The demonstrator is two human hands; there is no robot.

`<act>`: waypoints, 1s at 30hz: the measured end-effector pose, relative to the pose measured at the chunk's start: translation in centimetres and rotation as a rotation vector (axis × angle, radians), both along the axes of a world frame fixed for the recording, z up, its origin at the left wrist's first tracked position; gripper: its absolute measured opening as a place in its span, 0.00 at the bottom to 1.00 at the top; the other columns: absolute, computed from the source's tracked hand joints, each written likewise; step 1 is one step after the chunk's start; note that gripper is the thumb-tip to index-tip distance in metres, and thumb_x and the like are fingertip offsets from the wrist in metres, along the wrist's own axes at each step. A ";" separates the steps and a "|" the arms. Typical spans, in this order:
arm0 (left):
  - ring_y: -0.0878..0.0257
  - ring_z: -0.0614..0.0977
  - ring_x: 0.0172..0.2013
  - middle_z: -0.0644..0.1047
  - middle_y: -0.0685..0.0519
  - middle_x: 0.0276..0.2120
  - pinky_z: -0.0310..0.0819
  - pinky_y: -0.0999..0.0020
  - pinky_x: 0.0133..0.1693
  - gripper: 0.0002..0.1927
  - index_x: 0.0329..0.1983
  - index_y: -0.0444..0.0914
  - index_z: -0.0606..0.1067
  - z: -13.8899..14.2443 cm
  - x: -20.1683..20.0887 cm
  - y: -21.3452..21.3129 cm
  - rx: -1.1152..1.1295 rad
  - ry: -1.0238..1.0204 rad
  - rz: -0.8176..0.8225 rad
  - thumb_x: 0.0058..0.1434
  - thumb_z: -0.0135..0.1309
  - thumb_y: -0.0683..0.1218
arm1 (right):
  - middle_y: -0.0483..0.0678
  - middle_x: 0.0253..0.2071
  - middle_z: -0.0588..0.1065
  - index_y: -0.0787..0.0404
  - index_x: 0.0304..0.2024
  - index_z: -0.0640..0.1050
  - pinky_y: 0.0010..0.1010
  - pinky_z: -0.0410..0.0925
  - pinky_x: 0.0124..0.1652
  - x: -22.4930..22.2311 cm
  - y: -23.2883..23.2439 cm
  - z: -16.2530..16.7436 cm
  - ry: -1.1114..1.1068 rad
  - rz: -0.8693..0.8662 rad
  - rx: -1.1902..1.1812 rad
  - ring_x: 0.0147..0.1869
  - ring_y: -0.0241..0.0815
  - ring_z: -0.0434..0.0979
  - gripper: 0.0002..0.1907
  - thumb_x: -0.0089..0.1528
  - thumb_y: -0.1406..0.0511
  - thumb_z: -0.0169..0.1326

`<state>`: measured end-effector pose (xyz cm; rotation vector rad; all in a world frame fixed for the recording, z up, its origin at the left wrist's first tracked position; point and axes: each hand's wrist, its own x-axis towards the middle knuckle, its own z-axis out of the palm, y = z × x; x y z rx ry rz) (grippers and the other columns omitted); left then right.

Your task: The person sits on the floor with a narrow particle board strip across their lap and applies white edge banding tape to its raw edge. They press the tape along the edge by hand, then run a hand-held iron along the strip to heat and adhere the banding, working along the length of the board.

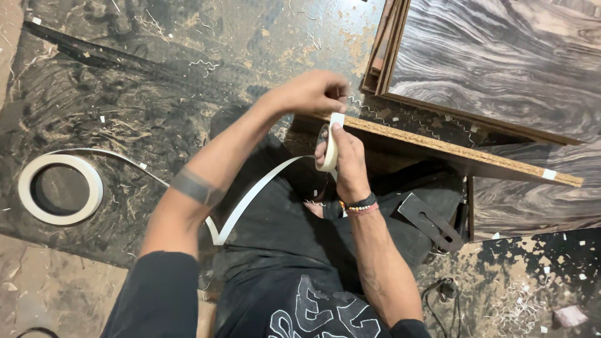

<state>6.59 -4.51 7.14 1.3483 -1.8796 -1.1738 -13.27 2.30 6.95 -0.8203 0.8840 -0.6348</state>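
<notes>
Dusty floor point(125, 75) — tape roll point(328, 150) (white) in right hand point(347, 159)

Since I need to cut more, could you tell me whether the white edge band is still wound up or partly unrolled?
Partly unrolled: the white edge band trails loose from its coil on the floor toward the hands.

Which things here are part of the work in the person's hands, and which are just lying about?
In use: left hand; right hand with small tape roll; chipboard panel edge; white edge-banding strip.
Lying about: big banding coil; metal bracket; stacked wood-grain boards; shavings.
</notes>
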 end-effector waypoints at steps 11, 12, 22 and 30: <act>0.49 0.79 0.46 0.79 0.53 0.45 0.76 0.53 0.42 0.25 0.59 0.47 0.76 2.3 0.3 4.5 -0.306 -0.424 -0.069 0.56 0.56 0.39 | 0.42 0.21 0.69 0.60 0.40 0.72 0.23 0.55 0.24 1.4 1.3 -0.9 0.103 -0.176 -0.187 0.22 0.30 0.62 0.19 0.74 0.53 0.39; 0.49 0.79 0.45 0.79 0.53 0.44 0.76 0.53 0.41 0.26 0.59 0.47 0.75 2.4 0.3 4.5 -0.298 -0.445 -0.075 0.56 0.56 0.38 | 0.41 0.21 0.68 0.60 0.39 0.72 0.23 0.54 0.24 1.5 1.6 -1.2 0.114 -0.174 -0.181 0.22 0.30 0.61 0.20 0.74 0.53 0.39; 0.47 0.79 0.39 0.79 0.49 0.32 0.75 0.49 0.38 0.11 0.39 0.40 0.75 3.0 -1.5 5.3 -0.250 -0.470 -0.021 0.61 0.57 0.51 | 0.41 0.23 0.69 0.60 0.32 0.72 0.25 0.58 0.26 0.5 1.9 -5.0 0.034 -0.168 -0.103 0.25 0.31 0.65 0.21 0.75 0.55 0.42; 0.50 0.79 0.38 0.79 0.50 0.32 0.75 0.55 0.34 0.16 0.36 0.38 0.72 1.3 -1.9 5.2 -0.531 -0.494 0.012 0.66 0.57 0.55 | 0.39 0.21 0.68 0.58 0.35 0.72 0.24 0.57 0.25 1.0 1.6 -5.5 -0.055 -0.122 -0.051 0.24 0.30 0.64 0.22 0.74 0.51 0.39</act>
